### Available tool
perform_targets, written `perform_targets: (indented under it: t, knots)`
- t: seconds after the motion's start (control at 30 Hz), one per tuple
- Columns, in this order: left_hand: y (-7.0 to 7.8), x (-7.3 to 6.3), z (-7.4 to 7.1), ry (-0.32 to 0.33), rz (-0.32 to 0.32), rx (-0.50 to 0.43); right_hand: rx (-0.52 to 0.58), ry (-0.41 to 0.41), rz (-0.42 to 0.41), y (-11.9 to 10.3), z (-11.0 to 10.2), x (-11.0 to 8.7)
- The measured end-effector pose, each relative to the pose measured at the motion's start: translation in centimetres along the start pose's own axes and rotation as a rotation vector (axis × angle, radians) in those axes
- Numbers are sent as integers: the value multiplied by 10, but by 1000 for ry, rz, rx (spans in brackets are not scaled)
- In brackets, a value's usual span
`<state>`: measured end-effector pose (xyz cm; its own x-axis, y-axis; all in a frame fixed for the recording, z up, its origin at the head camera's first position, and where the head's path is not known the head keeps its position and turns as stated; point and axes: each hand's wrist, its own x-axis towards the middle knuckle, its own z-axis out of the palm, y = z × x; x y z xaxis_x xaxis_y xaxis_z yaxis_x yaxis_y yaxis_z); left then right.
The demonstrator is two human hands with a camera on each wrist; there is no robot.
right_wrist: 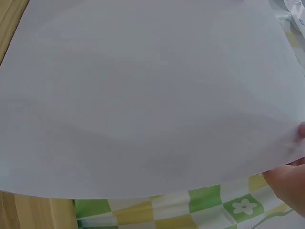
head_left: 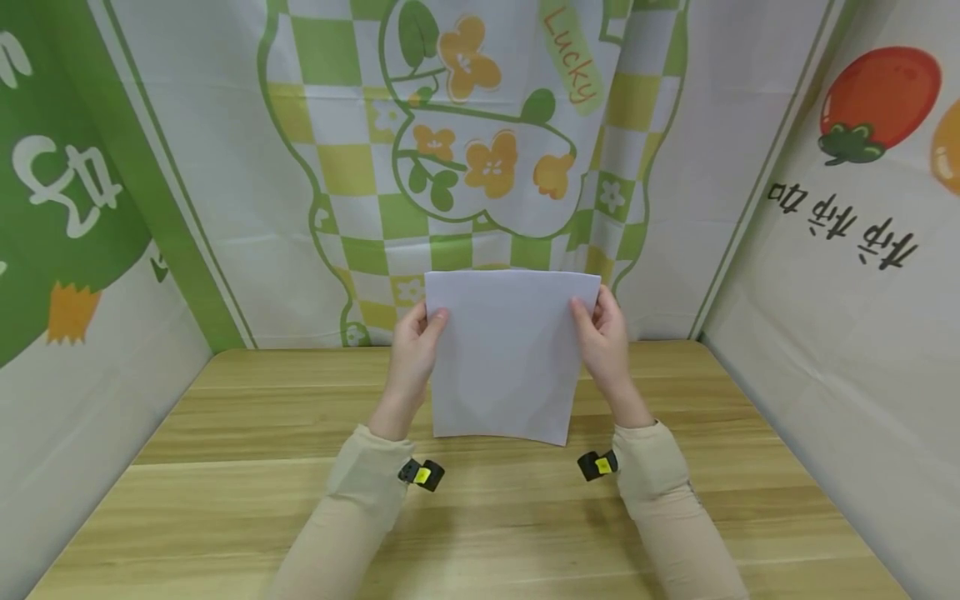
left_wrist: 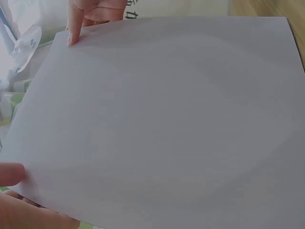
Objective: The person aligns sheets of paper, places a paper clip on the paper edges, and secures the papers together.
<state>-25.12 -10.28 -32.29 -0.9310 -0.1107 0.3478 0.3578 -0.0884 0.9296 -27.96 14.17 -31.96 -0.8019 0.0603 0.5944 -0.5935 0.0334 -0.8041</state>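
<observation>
Between both hands a white sheet of paper (head_left: 504,358) is held up, its face bare. My left hand (head_left: 415,342) pinches its upper left edge, thumb in front and fingers behind. At the upper right edge my right hand (head_left: 602,333) pinches it the same way. The lower edge hangs towards the table and bows slightly; whether it touches the wood I cannot tell. In the left wrist view the paper (left_wrist: 162,119) fills most of the picture, with the right hand (left_wrist: 97,12) at the top. The right wrist view shows the paper (right_wrist: 143,95) curving a little.
A wood-grain table (head_left: 225,500) lies under the arms. Behind it hangs a curtain (head_left: 337,167) with green and yellow checks and flowers. Printed cloth walls stand at the left (head_left: 82,208) and right (head_left: 825,292). Black straps (head_left: 423,475) sit at the wrists.
</observation>
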Motion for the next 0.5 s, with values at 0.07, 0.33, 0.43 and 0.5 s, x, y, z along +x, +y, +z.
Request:
perform_targets:
  t: [0.07,0.33,0.43,0.5]
  knots:
    - [2,0,0,4,5,1,-10,-4,-10,-2,-1,0]
    - [11,-6,2,11,5,12,-16,1,-55,-11,-2,-3]
    - [12,-8,2,-2,2,4,-14,0,-41,-11,-3,-5]
    - [13,-9,3,-8,1,-3,-14,-5,-29,-11,-4,-6]
